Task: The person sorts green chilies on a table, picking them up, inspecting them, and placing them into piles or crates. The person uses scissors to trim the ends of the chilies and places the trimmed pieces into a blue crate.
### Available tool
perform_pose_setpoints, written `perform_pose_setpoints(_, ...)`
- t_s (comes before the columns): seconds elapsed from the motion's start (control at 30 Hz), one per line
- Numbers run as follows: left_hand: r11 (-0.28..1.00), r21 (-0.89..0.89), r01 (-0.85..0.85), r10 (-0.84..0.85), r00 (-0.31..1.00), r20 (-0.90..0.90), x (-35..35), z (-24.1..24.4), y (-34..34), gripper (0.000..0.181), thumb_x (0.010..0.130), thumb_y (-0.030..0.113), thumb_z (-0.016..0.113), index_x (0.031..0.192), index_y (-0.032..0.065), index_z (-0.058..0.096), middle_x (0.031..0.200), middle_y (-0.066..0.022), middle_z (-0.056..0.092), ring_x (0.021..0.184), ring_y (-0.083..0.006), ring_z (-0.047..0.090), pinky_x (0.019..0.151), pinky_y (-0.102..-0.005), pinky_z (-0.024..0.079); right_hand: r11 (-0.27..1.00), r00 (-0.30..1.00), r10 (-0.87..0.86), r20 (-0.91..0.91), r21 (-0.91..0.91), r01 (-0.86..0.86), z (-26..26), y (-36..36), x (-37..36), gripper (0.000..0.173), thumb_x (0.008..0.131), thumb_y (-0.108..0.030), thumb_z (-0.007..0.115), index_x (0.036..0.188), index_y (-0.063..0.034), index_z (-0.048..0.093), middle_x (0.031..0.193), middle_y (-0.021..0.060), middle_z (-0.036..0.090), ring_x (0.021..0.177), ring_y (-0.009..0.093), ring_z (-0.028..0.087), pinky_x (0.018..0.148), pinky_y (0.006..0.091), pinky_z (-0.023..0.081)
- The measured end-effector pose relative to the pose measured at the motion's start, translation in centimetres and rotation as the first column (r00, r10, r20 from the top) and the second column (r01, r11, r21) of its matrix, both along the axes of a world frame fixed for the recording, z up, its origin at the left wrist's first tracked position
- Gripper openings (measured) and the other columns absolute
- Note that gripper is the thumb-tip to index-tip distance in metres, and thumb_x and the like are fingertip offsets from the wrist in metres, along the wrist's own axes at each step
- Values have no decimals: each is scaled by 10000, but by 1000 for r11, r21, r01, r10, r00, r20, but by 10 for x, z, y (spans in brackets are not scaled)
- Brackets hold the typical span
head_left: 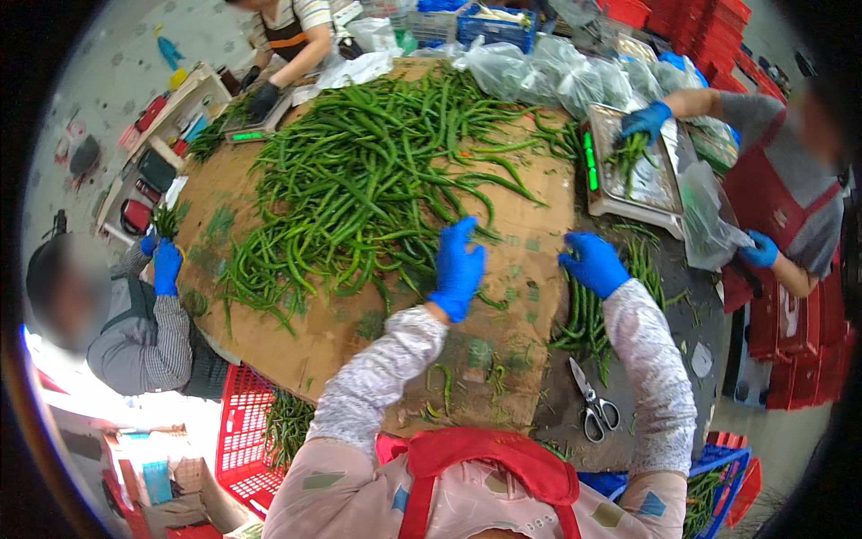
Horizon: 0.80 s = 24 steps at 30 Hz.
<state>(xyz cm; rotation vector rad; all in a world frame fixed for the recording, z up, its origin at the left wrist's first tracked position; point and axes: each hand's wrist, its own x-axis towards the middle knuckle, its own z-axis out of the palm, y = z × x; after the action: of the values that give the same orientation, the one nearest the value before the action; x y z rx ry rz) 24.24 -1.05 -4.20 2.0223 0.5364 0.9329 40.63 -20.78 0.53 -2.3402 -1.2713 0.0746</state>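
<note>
A large heap of long green chili peppers (363, 175) covers the cardboard sheet (498, 337) on the table. My left hand (460, 268), in a blue glove, is at the heap's lower right edge, its fingers apart, with no pepper plainly held. Farther right, my right hand (592, 263), also blue-gloved, is over the upper end of a bundle of green peppers (586, 316) laid side by side on the dark tabletop; its fingers curl down, and their tips are partly hidden. Open scissors with black and white handles (594, 409) lie below the bundle.
A person at right holds peppers over a scale (633, 168) and a plastic bag (704, 215). Another person works at a scale (252, 128) at upper left; a third, at left, holds peppers. Filled plastic bags (559, 74) line the far edge. A red crate (249, 438) stands lower left.
</note>
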Motion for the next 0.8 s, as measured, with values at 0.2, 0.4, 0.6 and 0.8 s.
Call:
perform_pose_setpoints(0.2, 841, 433, -325, 324, 943, 80, -73, 50, 145, 411, 735, 94, 609, 1133, 29, 529, 1086, -169, 535, 1033, -332, 494, 907, -388, 387, 991, 948, 118, -295, 101, -91, -41, 173, -31, 354, 764, -315, 634, 978, -33, 611, 948, 176, 617, 880, 338, 583, 800, 413, 463)
perform_pose_setpoints(0.4, 779, 576, -246, 558, 692, -459, -67, 43, 180, 686, 625, 309, 724, 1250, 175, 472, 1118, -214, 517, 1058, -361, 498, 882, -412, 420, 973, 993, -99, -65, -216, 83, -67, 231, -84, 686, 667, -388, 722, 1248, -151, 446, 1148, 185, 487, 1022, 364, 507, 812, 510, 430)
perform_pose_setpoints(0.6, 952, 298, 67, 146, 756, -638, -82, 36, 149, 621, 603, 200, 711, 1193, 172, 519, 1093, -212, 522, 954, -374, 544, 795, -444, 461, 981, 990, -50, -131, -193, 24, -81, 178, -140, 462, 704, -156, 666, 1125, -96, 487, 1012, 222, 492, 947, 402, 522, 750, 469, 459)
perform_pose_setpoints(0.8, 804, 406, 435, -52, 731, -680, -143, 8, 61, 480, 638, 10, 568, 1098, 143, 599, 1137, -187, 515, 938, -367, 518, 817, -459, 422, 981, 946, -1, -323, -182, -61, -76, 83, -177, 458, 718, -182, 679, 1121, -58, 501, 1045, 236, 471, 909, 395, 541, 777, 445, 455)
